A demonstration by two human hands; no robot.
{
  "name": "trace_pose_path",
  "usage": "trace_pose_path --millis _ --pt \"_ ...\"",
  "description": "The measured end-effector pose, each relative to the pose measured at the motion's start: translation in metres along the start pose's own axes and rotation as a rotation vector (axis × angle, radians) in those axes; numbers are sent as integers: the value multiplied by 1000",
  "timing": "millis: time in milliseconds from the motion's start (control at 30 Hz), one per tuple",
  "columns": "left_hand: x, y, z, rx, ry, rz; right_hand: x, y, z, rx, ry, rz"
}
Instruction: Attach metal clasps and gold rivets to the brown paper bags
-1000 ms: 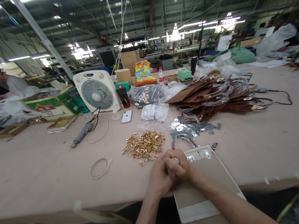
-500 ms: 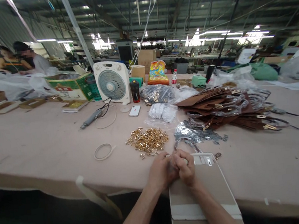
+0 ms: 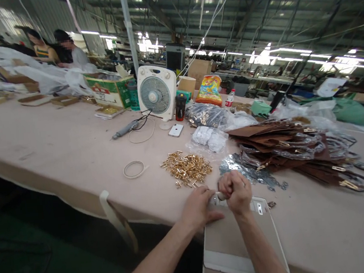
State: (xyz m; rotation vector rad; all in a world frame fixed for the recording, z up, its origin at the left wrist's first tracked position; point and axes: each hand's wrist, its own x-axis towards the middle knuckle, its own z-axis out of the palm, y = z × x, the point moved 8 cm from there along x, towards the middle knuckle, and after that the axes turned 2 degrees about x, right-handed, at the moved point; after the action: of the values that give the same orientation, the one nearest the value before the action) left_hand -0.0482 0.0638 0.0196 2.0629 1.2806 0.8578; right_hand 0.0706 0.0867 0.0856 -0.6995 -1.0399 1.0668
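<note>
My left hand (image 3: 198,207) and my right hand (image 3: 236,190) meet over the far end of a grey board (image 3: 239,239) that lies at the table's near edge. The right hand is a closed fist around a small pale piece that I cannot make out. The left hand's fingers pinch at that same piece from the left. Just beyond the hands lies a heap of small gold metal fittings (image 3: 187,169). To its right is a pile of silver metal parts (image 3: 241,167).
Brown leather pieces in plastic (image 3: 295,147) are stacked at the right. A white fan (image 3: 156,92), a phone (image 3: 175,130), a corded tool (image 3: 125,130), a tape ring (image 3: 133,169) and bags of parts (image 3: 210,138) stand further back. People sit at the far left (image 3: 60,49).
The view has swung left and the hands have shifted right in it. The clasped hands have loosened: the left hand now pinches from the side while the right stays fisted.
</note>
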Motion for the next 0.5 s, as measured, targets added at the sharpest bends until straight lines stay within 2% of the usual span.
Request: trace_pose_path --millis 100,233,300,433,500 --pt "0 0 0 -6 13 11 -4 -2 9 -51 -60 -31" --pt "-2 1 -2 -51 31 27 -12 22 11 -266 -109 64" --pt "-2 1 -2 -49 21 21 -11 22 9 -224 -98 71" --pt "-2 1 -4 -14 27 -11 -8 -1 5 -41 -19 -60" --pt "-2 4 -5 -21 38 -7 -11 0 4 -70 -13 -85"
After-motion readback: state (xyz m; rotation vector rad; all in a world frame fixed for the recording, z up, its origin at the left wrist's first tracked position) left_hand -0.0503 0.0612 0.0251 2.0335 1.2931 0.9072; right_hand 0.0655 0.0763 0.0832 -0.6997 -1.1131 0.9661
